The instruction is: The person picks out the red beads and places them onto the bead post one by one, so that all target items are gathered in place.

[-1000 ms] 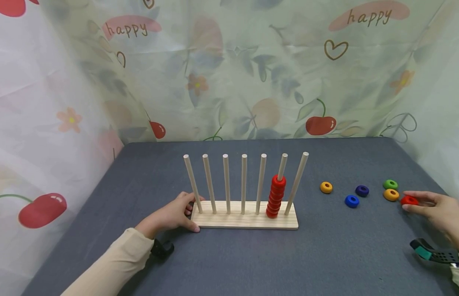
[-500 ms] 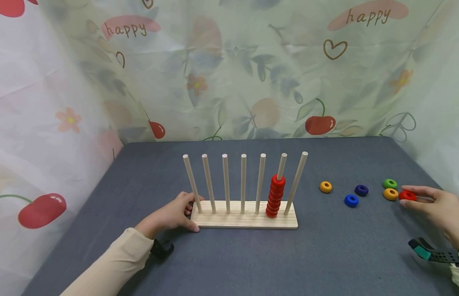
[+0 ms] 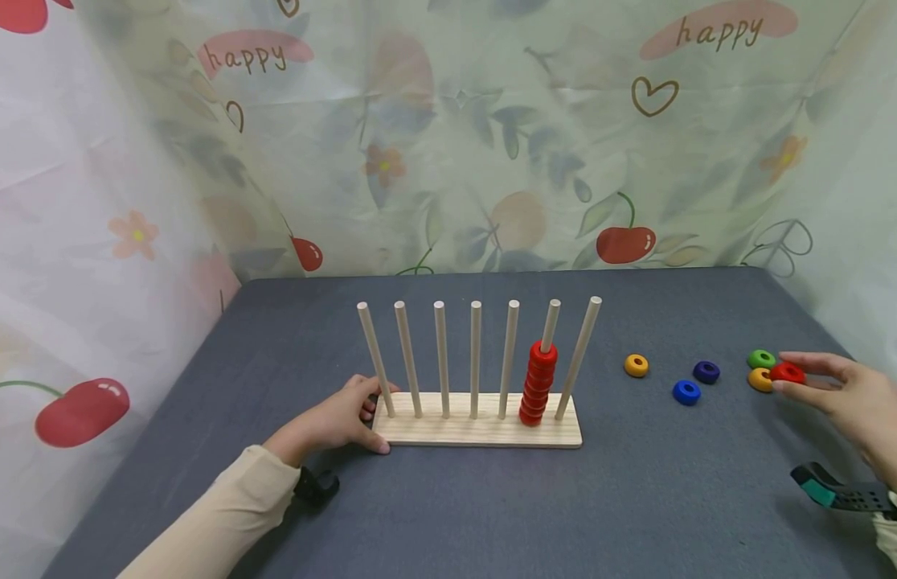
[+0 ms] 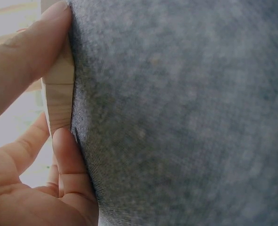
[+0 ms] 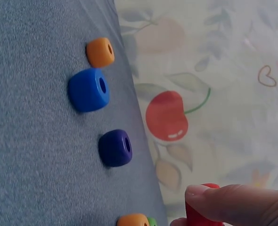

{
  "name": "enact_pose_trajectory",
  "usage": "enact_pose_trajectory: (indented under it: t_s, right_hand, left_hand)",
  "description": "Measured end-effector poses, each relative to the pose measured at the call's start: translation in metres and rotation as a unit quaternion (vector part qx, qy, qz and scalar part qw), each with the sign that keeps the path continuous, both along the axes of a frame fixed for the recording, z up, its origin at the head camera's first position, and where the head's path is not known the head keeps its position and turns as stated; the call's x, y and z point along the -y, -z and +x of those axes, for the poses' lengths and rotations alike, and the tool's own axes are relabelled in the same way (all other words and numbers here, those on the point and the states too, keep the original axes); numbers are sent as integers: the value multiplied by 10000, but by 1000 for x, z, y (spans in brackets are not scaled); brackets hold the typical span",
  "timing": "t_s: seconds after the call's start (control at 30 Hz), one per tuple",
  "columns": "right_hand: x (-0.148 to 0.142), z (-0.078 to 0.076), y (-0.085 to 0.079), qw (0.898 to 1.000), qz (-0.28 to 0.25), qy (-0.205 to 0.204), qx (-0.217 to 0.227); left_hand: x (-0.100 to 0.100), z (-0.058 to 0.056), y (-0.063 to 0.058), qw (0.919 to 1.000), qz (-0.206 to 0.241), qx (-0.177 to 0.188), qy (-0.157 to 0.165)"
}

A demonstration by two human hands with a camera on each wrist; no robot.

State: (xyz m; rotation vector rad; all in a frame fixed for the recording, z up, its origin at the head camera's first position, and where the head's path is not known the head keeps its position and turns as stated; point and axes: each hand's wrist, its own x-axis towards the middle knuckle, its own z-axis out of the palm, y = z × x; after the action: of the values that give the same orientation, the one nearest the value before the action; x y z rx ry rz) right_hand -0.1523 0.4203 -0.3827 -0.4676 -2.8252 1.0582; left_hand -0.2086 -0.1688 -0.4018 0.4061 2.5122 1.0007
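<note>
My left hand [image 3: 343, 416] grips the left end of a wooden peg rack [image 3: 477, 434], its thumb at the front edge; the left wrist view shows thumb and fingers around the base's end [image 4: 60, 96]. A stack of red rings [image 3: 538, 386] sits on the second peg from the right, while the other pegs are bare. At the far right, my right hand [image 3: 849, 402] pinches a red ring [image 3: 788, 373] between thumb and fingers. In the right wrist view this red ring [image 5: 200, 212] is partly hidden behind the thumb.
Near the right hand lie a green ring [image 3: 762, 359] and a yellow ring [image 3: 759, 380]. Further left are a dark blue ring [image 3: 706, 371], a bright blue ring [image 3: 686, 392] and another yellow ring [image 3: 636, 366]. A patterned curtain [image 3: 463, 145] stands behind the grey table [image 3: 448, 515].
My right hand has lifted the red ring and shifted slightly left and up, so it now partly overlaps the yellow ring in the head view. The left hand and rack stay put.
</note>
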Motion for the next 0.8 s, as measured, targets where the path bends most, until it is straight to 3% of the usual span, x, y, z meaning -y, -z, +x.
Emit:
enact_pose_trajectory:
  t_s: [0.8]
  right_hand:
    - [13,-2,-5,9979,-377,-59,-516]
  left_hand:
    - [0,0,0,10000,-53,38,-58]
